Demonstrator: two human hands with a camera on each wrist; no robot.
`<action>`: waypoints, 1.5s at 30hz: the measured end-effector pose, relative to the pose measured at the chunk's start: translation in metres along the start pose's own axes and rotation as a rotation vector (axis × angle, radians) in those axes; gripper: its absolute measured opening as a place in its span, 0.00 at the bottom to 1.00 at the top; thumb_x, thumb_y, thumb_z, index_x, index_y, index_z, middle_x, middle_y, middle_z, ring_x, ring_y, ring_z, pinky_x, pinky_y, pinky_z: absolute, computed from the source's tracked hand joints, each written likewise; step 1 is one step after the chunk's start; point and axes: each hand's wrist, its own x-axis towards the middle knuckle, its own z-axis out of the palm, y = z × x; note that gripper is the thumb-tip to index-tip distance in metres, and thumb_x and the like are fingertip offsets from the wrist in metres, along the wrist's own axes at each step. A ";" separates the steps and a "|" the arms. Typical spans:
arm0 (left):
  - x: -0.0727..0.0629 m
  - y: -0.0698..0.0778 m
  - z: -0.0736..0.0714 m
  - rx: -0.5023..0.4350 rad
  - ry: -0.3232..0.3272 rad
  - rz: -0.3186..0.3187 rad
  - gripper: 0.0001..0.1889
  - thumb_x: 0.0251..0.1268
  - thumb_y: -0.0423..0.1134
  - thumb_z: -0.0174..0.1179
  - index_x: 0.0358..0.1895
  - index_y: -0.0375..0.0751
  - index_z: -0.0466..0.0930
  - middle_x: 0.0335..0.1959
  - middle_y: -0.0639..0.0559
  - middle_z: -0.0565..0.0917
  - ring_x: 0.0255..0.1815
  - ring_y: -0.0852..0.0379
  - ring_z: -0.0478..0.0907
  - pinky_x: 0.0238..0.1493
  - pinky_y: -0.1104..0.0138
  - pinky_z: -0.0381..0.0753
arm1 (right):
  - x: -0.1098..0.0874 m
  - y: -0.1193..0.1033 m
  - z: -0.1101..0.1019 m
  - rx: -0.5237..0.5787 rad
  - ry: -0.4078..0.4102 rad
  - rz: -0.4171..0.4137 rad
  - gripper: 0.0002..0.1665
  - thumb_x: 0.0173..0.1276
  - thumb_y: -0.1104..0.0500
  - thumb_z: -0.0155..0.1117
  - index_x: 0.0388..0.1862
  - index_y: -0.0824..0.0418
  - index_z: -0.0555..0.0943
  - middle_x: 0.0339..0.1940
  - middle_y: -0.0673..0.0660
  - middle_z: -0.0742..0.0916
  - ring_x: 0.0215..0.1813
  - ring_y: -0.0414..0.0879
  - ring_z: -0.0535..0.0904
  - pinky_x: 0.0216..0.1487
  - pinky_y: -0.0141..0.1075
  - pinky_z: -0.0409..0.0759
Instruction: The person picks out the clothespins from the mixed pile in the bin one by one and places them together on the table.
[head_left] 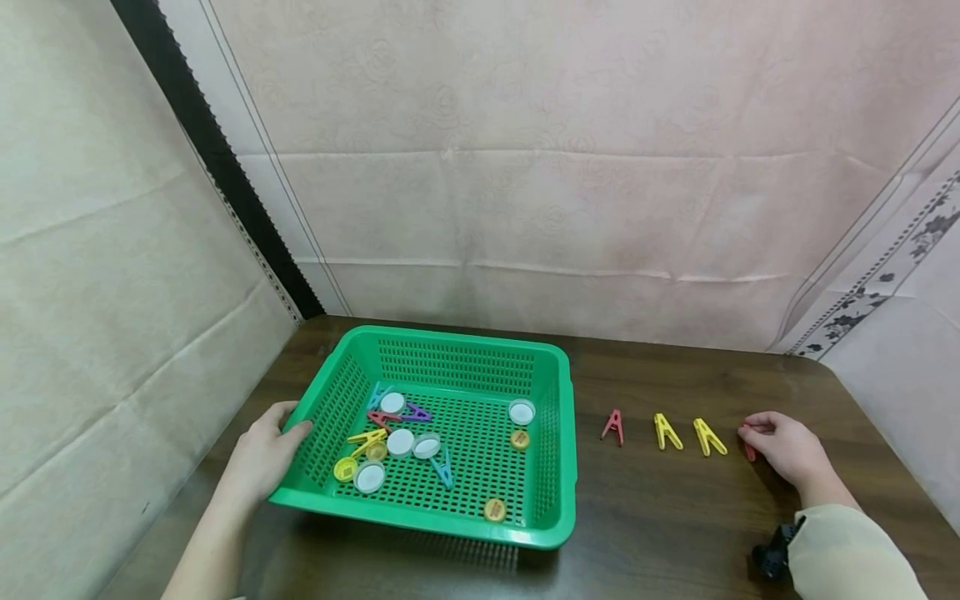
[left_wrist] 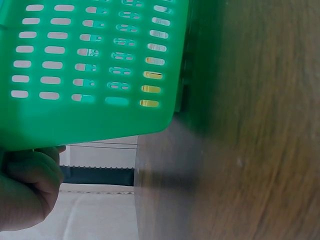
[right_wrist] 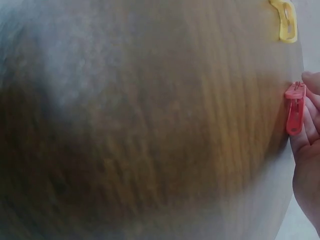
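Note:
My left hand [head_left: 258, 454] grips the left rim of a green plastic basket [head_left: 558, 450], with the thumb over the edge. In the left wrist view the hand [left_wrist: 32, 185] is partly hidden beside the perforated wall. Inside the basket lie clothespins, including a purple clothespin [head_left: 416, 412] and a blue clothespin [head_left: 444, 469], among round discs such as a white-faced disc [head_left: 370, 477]. On the right, my right hand [head_left: 787, 450] pinches a red clothespin [right_wrist: 296, 107] at the table; the fingers cover much of it in the head view.
Left of my right hand, a red clothespin [head_left: 613, 426], a yellow clothespin [head_left: 667, 432] and another yellow clothespin [head_left: 708, 437] form a row on the dark wooden table [head_left: 645, 525]. Pale cloth [head_left: 525, 208] hangs behind the table and along both sides.

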 end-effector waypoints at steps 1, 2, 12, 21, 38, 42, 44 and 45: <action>0.000 0.000 0.000 0.001 0.001 0.001 0.31 0.71 0.54 0.44 0.68 0.34 0.59 0.52 0.36 0.74 0.33 0.51 0.73 0.30 0.62 0.70 | 0.000 0.000 -0.001 -0.004 -0.003 0.004 0.28 0.70 0.48 0.54 0.47 0.75 0.75 0.37 0.67 0.84 0.41 0.59 0.78 0.41 0.54 0.72; 0.000 0.000 0.000 0.004 0.001 0.004 0.32 0.71 0.54 0.44 0.68 0.34 0.58 0.52 0.36 0.74 0.34 0.50 0.73 0.30 0.62 0.70 | -0.001 0.000 -0.003 -0.008 -0.004 0.008 0.29 0.70 0.47 0.53 0.48 0.76 0.75 0.38 0.68 0.84 0.41 0.60 0.78 0.41 0.54 0.72; 0.000 0.000 0.000 0.023 0.005 0.016 0.32 0.71 0.55 0.43 0.68 0.34 0.59 0.54 0.35 0.73 0.37 0.49 0.73 0.31 0.62 0.69 | 0.000 -0.008 -0.020 -0.015 0.035 0.011 0.32 0.71 0.46 0.50 0.52 0.77 0.71 0.45 0.76 0.78 0.45 0.68 0.75 0.38 0.55 0.74; 0.000 0.000 0.001 0.007 0.004 0.015 0.31 0.71 0.54 0.44 0.67 0.33 0.59 0.52 0.36 0.74 0.35 0.50 0.73 0.30 0.62 0.70 | 0.001 -0.013 -0.026 -0.011 0.040 0.014 0.34 0.72 0.43 0.49 0.54 0.76 0.71 0.48 0.77 0.78 0.47 0.68 0.74 0.39 0.56 0.73; -0.001 0.000 0.000 0.006 0.000 0.004 0.32 0.71 0.53 0.44 0.68 0.33 0.58 0.54 0.34 0.73 0.37 0.48 0.73 0.31 0.62 0.70 | 0.023 -0.059 -0.019 0.059 0.081 -0.036 0.35 0.71 0.41 0.48 0.56 0.73 0.71 0.51 0.75 0.77 0.50 0.67 0.73 0.44 0.56 0.72; -0.001 0.001 0.000 0.004 0.001 0.007 0.31 0.71 0.53 0.44 0.68 0.33 0.58 0.53 0.35 0.73 0.37 0.49 0.73 0.31 0.62 0.70 | 0.029 -0.074 -0.013 0.072 0.081 -0.073 0.32 0.72 0.44 0.49 0.56 0.72 0.72 0.51 0.74 0.77 0.50 0.66 0.74 0.44 0.55 0.73; -0.001 0.001 0.000 0.006 0.001 0.008 0.31 0.71 0.53 0.44 0.68 0.33 0.58 0.53 0.35 0.73 0.37 0.49 0.73 0.31 0.62 0.70 | 0.032 -0.082 -0.011 0.080 0.083 -0.090 0.31 0.72 0.45 0.50 0.55 0.72 0.72 0.51 0.73 0.78 0.50 0.65 0.74 0.44 0.55 0.72; -0.001 0.001 0.000 0.007 0.002 0.008 0.31 0.71 0.53 0.44 0.67 0.33 0.58 0.53 0.35 0.73 0.37 0.49 0.73 0.31 0.62 0.70 | 0.034 -0.085 -0.009 0.084 0.081 -0.097 0.31 0.72 0.44 0.49 0.55 0.72 0.73 0.51 0.73 0.78 0.51 0.65 0.74 0.45 0.55 0.72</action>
